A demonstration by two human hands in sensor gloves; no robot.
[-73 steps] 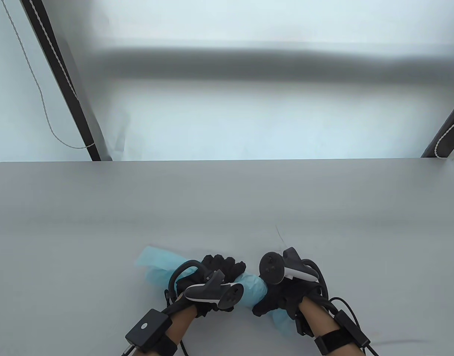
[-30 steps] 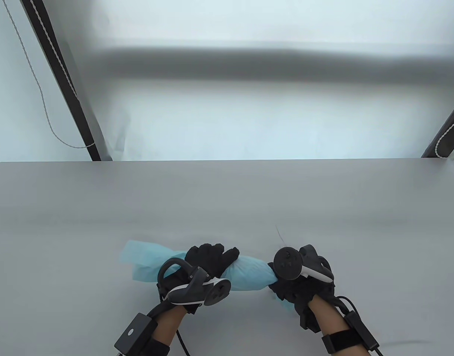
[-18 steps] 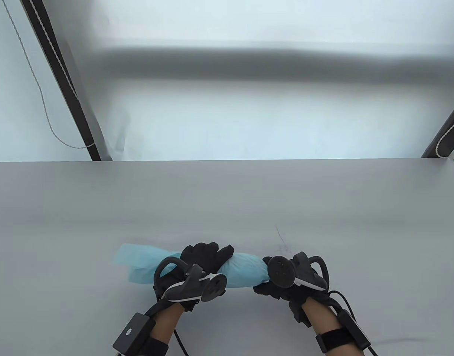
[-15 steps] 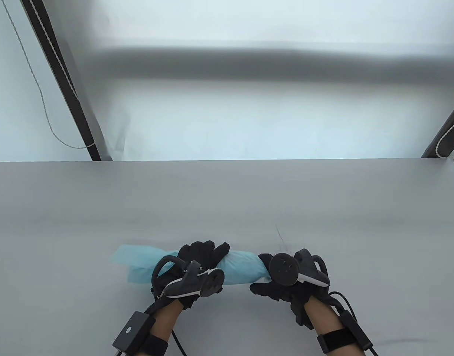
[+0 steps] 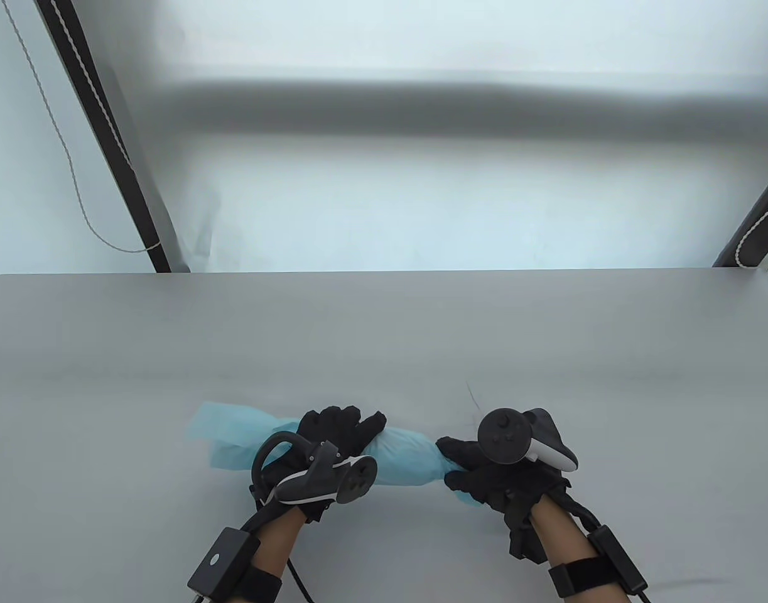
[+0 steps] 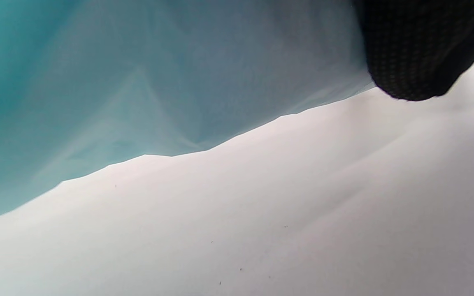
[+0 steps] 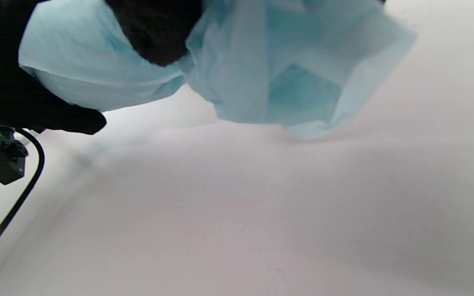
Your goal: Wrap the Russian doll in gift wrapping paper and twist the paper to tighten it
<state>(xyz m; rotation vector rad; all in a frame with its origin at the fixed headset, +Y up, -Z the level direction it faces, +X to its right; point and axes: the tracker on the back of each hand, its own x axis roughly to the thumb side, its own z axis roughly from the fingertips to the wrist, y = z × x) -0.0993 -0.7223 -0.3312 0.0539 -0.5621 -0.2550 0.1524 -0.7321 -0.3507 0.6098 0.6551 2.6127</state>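
Note:
Light blue wrapping paper [image 5: 405,461] forms a sausage-shaped bundle lying left to right near the table's front edge; the doll inside is hidden. My left hand [image 5: 333,440] grips the bundle's left part, fingers curled over its top. Loose paper [image 5: 223,436] fans out to the left of it and fills the left wrist view [image 6: 138,82]. My right hand [image 5: 484,471] grips the gathered right end of the paper. In the right wrist view the paper tail [image 7: 294,74] flares out below my black-gloved fingers [image 7: 154,28].
The grey table [image 5: 384,339] stretches wide behind and beside the bundle. A faint dark scratch mark [image 5: 471,397] lies just beyond my right hand. Black frame legs stand past the far edge at left [image 5: 107,144] and right [image 5: 754,226].
My right hand has turned on the paper's right end, its tracker swinging up and right. The bundle and my left hand shifted a little left; the right end looks narrower.

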